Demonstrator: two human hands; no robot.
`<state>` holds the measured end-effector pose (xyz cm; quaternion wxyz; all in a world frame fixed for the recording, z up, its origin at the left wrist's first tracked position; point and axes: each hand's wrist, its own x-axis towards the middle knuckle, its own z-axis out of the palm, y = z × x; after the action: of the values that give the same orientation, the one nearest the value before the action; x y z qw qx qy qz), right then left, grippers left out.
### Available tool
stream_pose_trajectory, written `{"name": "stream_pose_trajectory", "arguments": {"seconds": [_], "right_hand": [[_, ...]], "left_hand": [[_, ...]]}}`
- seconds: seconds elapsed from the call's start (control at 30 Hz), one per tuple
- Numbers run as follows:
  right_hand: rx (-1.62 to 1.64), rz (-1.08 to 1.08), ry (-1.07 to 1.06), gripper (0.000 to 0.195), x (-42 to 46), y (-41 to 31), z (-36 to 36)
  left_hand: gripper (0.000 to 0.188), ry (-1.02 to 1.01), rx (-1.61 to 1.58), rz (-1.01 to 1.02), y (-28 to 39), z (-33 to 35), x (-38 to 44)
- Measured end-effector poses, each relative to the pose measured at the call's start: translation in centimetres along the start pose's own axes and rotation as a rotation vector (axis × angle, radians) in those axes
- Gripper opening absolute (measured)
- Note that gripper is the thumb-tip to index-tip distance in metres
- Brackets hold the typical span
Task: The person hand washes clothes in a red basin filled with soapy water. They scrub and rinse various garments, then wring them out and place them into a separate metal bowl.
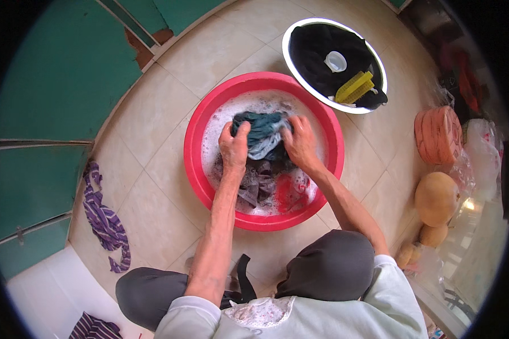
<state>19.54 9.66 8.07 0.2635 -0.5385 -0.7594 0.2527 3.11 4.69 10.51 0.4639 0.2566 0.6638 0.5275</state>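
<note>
A red plastic basin with soapy, foamy water stands on the floor before me. Above the suds, my left hand grips the left side of a bunched dark teal garment. My right hand clasps its right side, where a pale blue-grey part of the cloth shows; the fingers there are slightly blurred. Nearer to me in the basin, a dark grey cloth lies half sunk in the water. A red cloth sits beside it under foam.
A white-rimmed basin at the back right holds black cloth, a white cup and a yellow scrubbing brush. Purple striped cloth lies on the tiles at left, by green cabinets. Gourds and plastic bags line the right.
</note>
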Motion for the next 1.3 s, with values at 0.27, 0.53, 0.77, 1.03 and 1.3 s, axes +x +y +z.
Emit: {"name": "stream_pose_trajectory", "arguments": {"seconds": [0.27, 0.53, 0.77, 1.03, 1.3], "right_hand": [[-0.12, 0.259, -0.482, 0.056, -1.8, 1.5, -0.9], [0.18, -0.196, -0.156, 0.033, -1.8, -7.7, -2.3], [0.046, -0.098, -0.051, 0.025, -0.2, -8.9, 0.5], [-0.025, -0.024, -0.012, 0.032, -0.5, 0.6, -1.5], [-0.088, 0.24, -0.435, 0.036, -0.9, 1.4, -0.6]], "left_hand": [[0.06, -0.162, 1.024, 0.486, -6.1, 2.0, -1.9], [0.058, -0.475, -0.807, -0.488, -2.0, -0.9, 0.1], [0.044, -0.283, -0.925, -0.426, -3.7, 2.0, -1.1], [0.043, 0.015, 0.643, 0.387, -1.4, 2.1, -0.2], [0.047, -0.106, 1.014, 0.425, -5.5, 2.7, -1.5]]}}
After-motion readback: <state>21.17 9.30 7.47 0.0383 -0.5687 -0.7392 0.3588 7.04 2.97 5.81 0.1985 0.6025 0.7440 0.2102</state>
